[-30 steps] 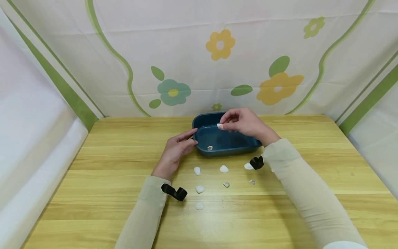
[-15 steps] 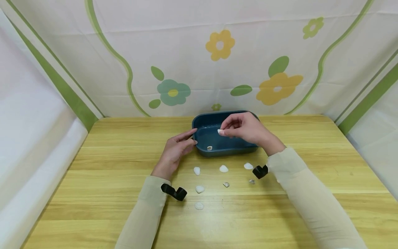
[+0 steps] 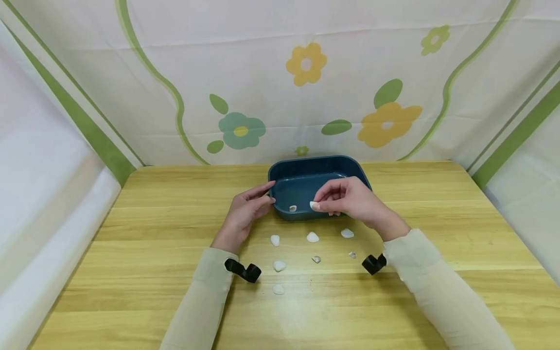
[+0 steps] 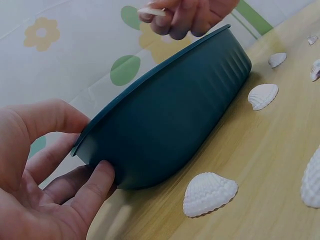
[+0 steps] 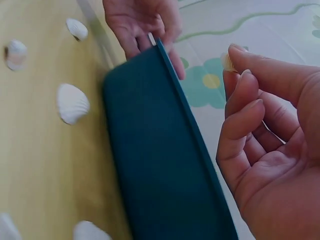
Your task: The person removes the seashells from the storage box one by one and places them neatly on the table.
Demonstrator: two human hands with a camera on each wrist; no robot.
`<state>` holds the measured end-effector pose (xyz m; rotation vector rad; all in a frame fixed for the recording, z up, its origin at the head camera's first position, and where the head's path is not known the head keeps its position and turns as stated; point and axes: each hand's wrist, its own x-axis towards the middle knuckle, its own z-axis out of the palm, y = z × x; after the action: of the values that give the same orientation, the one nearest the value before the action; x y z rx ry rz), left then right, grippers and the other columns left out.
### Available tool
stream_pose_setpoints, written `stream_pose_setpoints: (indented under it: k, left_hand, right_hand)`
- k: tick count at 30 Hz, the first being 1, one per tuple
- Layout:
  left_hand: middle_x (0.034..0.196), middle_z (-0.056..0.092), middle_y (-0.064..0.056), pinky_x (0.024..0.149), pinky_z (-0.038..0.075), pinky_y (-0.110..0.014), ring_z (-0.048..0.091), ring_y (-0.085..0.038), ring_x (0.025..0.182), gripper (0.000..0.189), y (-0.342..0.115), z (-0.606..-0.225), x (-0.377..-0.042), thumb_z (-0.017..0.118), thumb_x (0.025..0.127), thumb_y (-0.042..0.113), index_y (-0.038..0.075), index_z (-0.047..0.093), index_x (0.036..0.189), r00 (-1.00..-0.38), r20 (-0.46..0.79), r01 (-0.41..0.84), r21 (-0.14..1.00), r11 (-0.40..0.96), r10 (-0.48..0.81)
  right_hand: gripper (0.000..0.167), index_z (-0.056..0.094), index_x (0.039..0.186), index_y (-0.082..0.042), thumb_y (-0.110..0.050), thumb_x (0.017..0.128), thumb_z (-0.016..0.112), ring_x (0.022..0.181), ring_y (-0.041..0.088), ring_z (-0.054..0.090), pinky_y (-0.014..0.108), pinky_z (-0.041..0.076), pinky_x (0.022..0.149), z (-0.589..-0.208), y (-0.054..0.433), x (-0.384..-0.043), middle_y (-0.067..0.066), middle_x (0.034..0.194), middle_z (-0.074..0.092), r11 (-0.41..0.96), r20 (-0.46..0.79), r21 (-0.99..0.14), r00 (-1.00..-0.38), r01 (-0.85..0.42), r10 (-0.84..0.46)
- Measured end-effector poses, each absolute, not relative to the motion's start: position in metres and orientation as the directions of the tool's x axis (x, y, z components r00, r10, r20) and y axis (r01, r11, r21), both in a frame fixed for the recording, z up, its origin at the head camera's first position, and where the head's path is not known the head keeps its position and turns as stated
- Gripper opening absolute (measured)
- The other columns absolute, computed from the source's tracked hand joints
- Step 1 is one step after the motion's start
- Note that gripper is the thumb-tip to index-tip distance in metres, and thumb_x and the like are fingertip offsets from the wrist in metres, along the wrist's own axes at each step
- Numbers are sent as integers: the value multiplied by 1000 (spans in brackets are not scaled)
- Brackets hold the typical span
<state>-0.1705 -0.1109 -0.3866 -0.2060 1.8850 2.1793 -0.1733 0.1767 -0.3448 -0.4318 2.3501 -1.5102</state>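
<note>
A dark blue plastic basin (image 3: pixel 297 187) stands at the back of the table, with a small shell (image 3: pixel 292 208) lying inside near its front left corner. My left hand (image 3: pixel 242 214) holds the basin's left end, its fingers at the rim and against the outer wall. Between thumb and fingertips, my right hand (image 3: pixel 356 200) pinches a small white seashell (image 5: pixel 228 63) over the basin's front side. In the left wrist view, that hand and shell appear above the basin's rim.
Several shells lie on the wooden table (image 3: pixel 166 233) in front of the basin, among them a ribbed white shell (image 4: pixel 210 194) close to the left hand. Behind the basin hangs a flower-printed cloth (image 3: pixel 262 73). Black camera mounts (image 3: pixel 374 264) sit on both wrists.
My right hand, still pinching the shell, has come down toward the basin's front rim and nearer me. My left hand stays at the basin's left end.
</note>
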Motion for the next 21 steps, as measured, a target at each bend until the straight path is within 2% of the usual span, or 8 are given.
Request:
stream_pose_setpoints:
  k: [8, 17, 21]
  left_hand:
    - [159, 59, 3, 119, 52, -40, 69, -9, 111, 47, -111, -388, -171, 73, 100, 6, 19, 70, 145, -958, -272, -283, 950, -134, 91]
    - [159, 58, 3, 119, 53, -41, 70, -9, 110, 48, -111, -390, -173, 74, 99, 6, 19, 70, 145, -959, -268, -279, 951, -131, 95]
    - [160, 58, 3, 119, 53, -42, 70, -10, 110, 48, -111, -390, -173, 73, 100, 6, 19, 70, 145, -959, -266, -278, 951, -133, 98]
  right_hand:
    - [20, 80, 101, -9, -27, 92, 88, 74, 45, 62, 36, 59, 60, -355, 177, -150, 11, 87, 73, 360, -123, -931, -888, -51, -444]
    - [20, 80, 100, -7, -23, 92, 88, 65, 33, 67, 33, 59, 57, -373, 178, -123, 23, 86, 76, 369, -157, -928, -854, -44, -496]
    - [19, 80, 99, -7, -23, 92, 88, 58, 23, 64, 30, 56, 52, -383, 178, -112, 22, 79, 75, 368, -162, -928, -831, -55, -532]
